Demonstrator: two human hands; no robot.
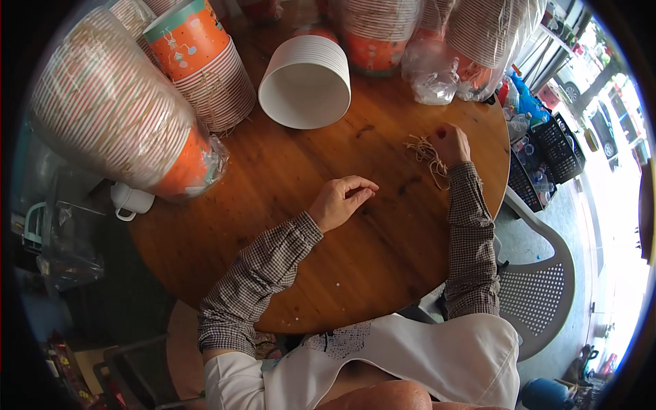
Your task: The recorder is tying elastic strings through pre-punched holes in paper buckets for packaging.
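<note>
Our left hand [337, 205], fingers half-curled, looks empty over the table [389, 253]. Our right hand [452, 145] curls tighter beside the string [428, 156], bunched seemingly for easy reach; its grip we can't tell.

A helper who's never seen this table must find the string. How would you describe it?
Start with the big wooden table and follow it to its right side, nearer than the stacked cups. There, just left of the person's right hand, lies a small tangle of thin beige string. Its loose, thready loops set it apart from the stiff, rounded cups.
</note>
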